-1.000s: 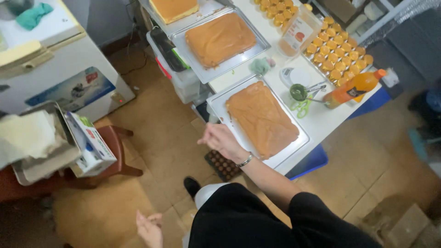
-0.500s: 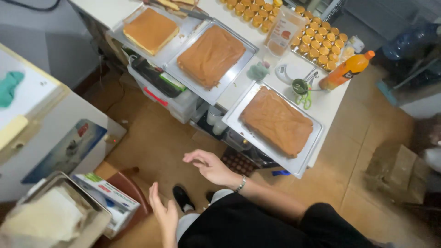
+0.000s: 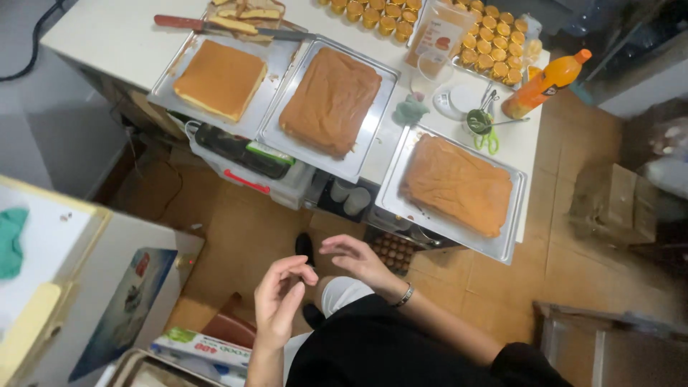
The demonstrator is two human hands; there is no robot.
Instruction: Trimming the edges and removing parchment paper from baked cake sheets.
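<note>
My left hand (image 3: 279, 297) and my right hand (image 3: 355, 258) hover close together in front of my body, above the tiled floor. Both are empty with loosely curled, parted fingers. A bracelet sits on the right wrist. Nearest to the right hand is a metal tray (image 3: 444, 229) that overhangs the white table's edge and holds a brown sheet cake (image 3: 459, 186). Two more trays lie further along the table, one with a darker sheet cake (image 3: 331, 100) and one with a smaller golden cake (image 3: 221, 79).
A long knife (image 3: 215, 27), a tray of several small round cakes (image 3: 494, 43), an orange bottle (image 3: 548, 82) and green scissors (image 3: 487, 136) lie on the table. A plastic crate (image 3: 251, 172) sits under it. A cardboard box (image 3: 616, 204) stands right, a white cabinet (image 3: 43, 272) left.
My right hand has drawn back from the near tray's edge toward my body. My left hand has risen to meet it. The view has swung toward the table.
</note>
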